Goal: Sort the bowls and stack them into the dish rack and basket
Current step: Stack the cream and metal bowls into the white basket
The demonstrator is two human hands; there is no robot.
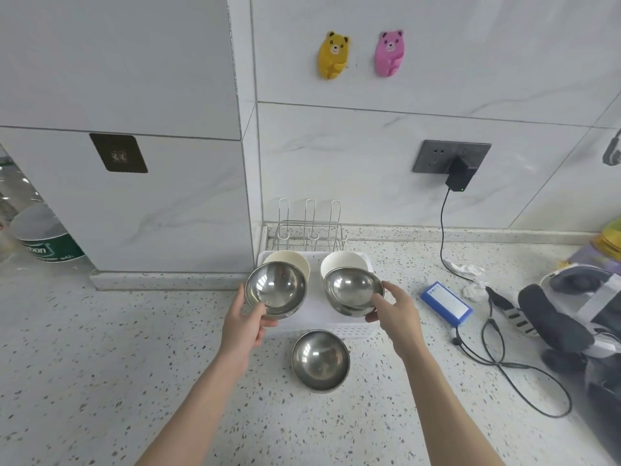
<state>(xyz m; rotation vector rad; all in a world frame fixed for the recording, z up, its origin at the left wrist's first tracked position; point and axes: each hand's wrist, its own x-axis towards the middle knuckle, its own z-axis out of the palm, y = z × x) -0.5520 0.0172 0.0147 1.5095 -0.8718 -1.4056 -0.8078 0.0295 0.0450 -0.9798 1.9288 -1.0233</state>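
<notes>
While the white basket [316, 326] holds two white bowls [342, 264] at its far end, each hand's grip pinches a tilted steel bowl by the rim above it, left hand [243, 322] and right hand [395, 309], so either could slip.

On the tabletop [100, 348] a basket [336, 326] stands before the dish rack [311, 230] by the back edge. Two bowls [289, 260] sit in its rear. Another bowl [321, 359] lies just before it.
</notes>
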